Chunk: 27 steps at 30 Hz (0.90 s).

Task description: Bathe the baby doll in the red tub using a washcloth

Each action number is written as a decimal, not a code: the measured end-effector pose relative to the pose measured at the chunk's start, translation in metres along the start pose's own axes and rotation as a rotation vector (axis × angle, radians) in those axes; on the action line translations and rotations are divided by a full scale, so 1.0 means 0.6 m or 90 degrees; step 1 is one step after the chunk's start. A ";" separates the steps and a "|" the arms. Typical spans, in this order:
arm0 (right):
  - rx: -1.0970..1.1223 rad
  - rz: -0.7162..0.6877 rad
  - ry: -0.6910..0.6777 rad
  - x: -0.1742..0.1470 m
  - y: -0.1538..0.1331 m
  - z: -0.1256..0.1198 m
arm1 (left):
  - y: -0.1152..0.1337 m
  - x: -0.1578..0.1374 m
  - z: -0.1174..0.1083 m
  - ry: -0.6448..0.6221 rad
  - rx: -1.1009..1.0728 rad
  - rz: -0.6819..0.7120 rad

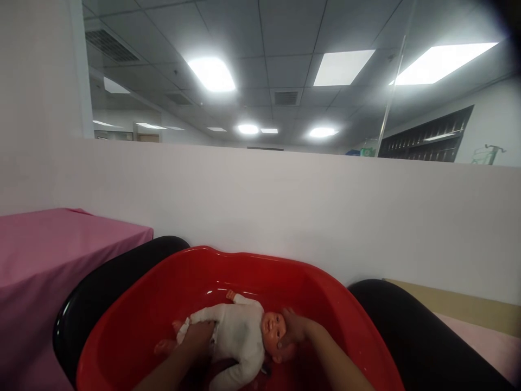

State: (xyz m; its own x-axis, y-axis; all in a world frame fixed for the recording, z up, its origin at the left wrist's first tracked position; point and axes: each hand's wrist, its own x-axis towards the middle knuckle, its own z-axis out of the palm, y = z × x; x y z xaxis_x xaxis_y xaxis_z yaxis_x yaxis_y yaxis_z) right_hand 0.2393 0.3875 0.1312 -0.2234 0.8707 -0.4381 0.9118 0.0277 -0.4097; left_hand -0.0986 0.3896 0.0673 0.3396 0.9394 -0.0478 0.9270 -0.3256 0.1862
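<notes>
A baby doll (243,328) in a white long-sleeved outfit lies face up inside a red tub (325,304), its head to the right and its bare feet to the left. My right hand (296,327) is curled round the side and top of the doll's head, thumb near the cheek. At the doll's hip and legs, my left hand (201,332) grips the lower body, its fingertips partly hidden by the white cloth. One doll arm points up toward the tub's far side; the other lies toward me.
Black padded-looking surfaces flank the tub, one at left (118,277) and one at right (411,320). A pink cloth-covered table (73,244) stands at far left. Directly behind the tub rises a white wall (260,201) with a glass window above it.
</notes>
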 end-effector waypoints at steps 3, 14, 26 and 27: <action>-0.016 0.030 0.011 -0.006 -0.001 -0.005 | -0.003 0.022 0.020 0.002 0.034 0.001; -0.028 0.026 0.015 0.006 0.015 -0.002 | -0.004 0.047 0.008 0.060 0.028 -0.042; -0.025 0.021 -0.009 -0.012 0.006 -0.010 | 0.054 0.028 -0.023 0.101 0.029 0.058; -0.030 0.022 -0.008 -0.016 0.001 -0.011 | 0.061 0.027 -0.022 0.097 0.024 0.090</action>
State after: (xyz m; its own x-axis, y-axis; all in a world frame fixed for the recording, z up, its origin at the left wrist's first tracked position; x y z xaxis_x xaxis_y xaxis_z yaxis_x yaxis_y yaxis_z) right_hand 0.2442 0.3823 0.1407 -0.1959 0.8651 -0.4619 0.9343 0.0215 -0.3560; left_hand -0.0611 0.3941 0.0861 0.4415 0.8884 0.1258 0.8778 -0.4567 0.1442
